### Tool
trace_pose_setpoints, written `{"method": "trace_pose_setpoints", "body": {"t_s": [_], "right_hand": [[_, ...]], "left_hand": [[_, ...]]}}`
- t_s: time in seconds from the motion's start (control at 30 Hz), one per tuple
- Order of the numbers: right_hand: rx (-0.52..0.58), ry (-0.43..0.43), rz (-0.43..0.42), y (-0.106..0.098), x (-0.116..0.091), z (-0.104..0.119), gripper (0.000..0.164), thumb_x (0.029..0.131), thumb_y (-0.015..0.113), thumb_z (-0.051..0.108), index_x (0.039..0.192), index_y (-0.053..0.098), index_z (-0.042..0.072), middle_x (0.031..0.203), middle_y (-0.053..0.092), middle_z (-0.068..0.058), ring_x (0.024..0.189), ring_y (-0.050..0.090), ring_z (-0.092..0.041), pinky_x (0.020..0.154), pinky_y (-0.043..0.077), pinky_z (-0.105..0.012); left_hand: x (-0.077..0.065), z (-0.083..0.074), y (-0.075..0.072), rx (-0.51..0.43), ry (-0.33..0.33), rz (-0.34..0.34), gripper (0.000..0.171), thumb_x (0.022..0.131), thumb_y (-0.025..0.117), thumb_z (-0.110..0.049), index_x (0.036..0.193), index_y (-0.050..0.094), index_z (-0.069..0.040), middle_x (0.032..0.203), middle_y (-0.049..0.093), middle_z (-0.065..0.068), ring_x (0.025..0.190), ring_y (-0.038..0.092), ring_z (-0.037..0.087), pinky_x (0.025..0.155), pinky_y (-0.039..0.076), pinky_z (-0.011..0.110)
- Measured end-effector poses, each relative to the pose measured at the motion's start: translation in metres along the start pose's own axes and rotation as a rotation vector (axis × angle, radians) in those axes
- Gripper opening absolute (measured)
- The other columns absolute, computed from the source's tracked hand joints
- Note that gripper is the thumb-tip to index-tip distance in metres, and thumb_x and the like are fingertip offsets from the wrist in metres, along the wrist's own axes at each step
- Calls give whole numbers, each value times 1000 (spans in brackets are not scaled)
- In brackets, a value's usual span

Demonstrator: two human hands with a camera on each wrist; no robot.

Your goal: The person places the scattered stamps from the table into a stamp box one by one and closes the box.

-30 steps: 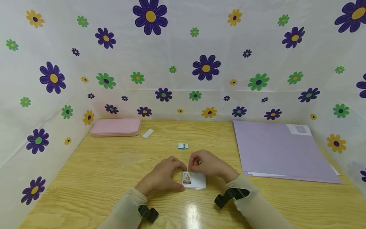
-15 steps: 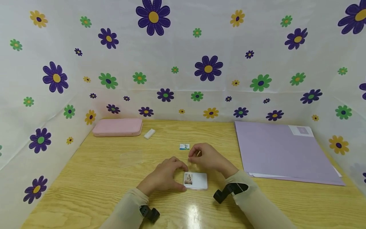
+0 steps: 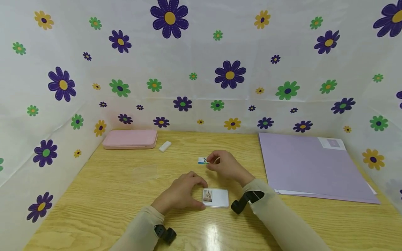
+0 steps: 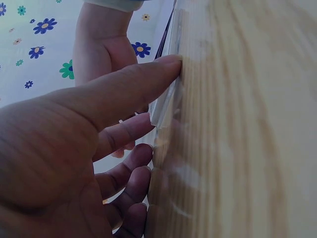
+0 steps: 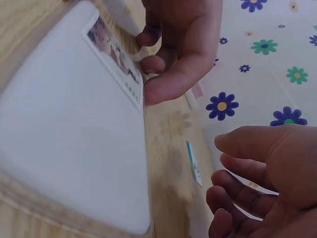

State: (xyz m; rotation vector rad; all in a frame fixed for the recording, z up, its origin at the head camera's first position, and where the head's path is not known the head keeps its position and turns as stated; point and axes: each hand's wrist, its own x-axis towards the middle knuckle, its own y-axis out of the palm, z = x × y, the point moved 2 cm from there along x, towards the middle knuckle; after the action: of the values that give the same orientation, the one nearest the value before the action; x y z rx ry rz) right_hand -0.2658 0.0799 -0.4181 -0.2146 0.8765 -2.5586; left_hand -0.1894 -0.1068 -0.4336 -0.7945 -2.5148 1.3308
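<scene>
A white, round-cornered flat case (image 3: 221, 198) with clear edges lies on the table, a stamp with a brownish picture (image 3: 207, 195) at its left end. My left hand (image 3: 179, 194) holds the case by its left end, thumb at the near edge and index finger at the far edge. Beyond it, my right hand (image 3: 228, 166) reaches over a small white-and-blue stamp-like piece (image 3: 202, 160), fingertips overlapping its right end in the head view. In the right wrist view a gap shows between the right thumb and fingers, and the small piece (image 5: 193, 163) lies ahead of them.
A faint clear sheet (image 3: 145, 173) lies left of the hands. At the back left are a pink case (image 3: 130, 139) and a white block like an eraser (image 3: 165, 146). Large purple folders (image 3: 311, 167) with white paper under them cover the right side.
My right hand has moved away from the case, forward to the small white-and-blue piece. The left hand has stayed at the case, and the stamp on it shows more fully.
</scene>
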Motion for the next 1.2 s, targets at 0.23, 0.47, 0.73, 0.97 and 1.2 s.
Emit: {"method": "trace_pose_setpoints", "body": {"t_s": [0.23,0.47,0.73,0.97,1.2], "right_hand": [[-26,54,-38,2,12,-3,11,92,70,12,101,68,6,92,63,-1,87,59,-19,75,49,-33],[-46,94,-66,4,24,-11,9,93,69,11,101,68,8,93,62,-2,88,57,-19,77,48,-33],[-79,82,-64,3,32,-14,12,92,69,9,103,70,5,94,64,-3,86,58,-18,76,49,-33],[-133,90,-53,4,33,-13,9,91,70,9,100,72,7,92,65,-2,85,58,-17,79,48,-33],[-147,98,-47,2,33,-12,8,91,71,8,99,72,7,89,63,-2,84,56,-17,77,47,-32]], "left_hand": [[0,-1,-1,-3,1,6,54,71,88,-43,117,65,-26,120,52,-3,112,48,25,92,39,53],[1,-1,0,-9,7,3,54,71,88,-43,117,65,-26,119,52,-4,112,48,24,91,39,51],[0,-1,-2,-17,6,1,53,72,88,-43,117,65,-25,120,52,-3,113,48,25,92,39,51],[-1,-2,-3,-24,15,-2,53,72,88,-41,116,65,-24,120,52,-2,114,49,26,92,40,52],[0,-1,-2,-13,24,-5,53,71,88,-41,116,65,-26,120,52,-2,113,49,26,91,40,52]]}}
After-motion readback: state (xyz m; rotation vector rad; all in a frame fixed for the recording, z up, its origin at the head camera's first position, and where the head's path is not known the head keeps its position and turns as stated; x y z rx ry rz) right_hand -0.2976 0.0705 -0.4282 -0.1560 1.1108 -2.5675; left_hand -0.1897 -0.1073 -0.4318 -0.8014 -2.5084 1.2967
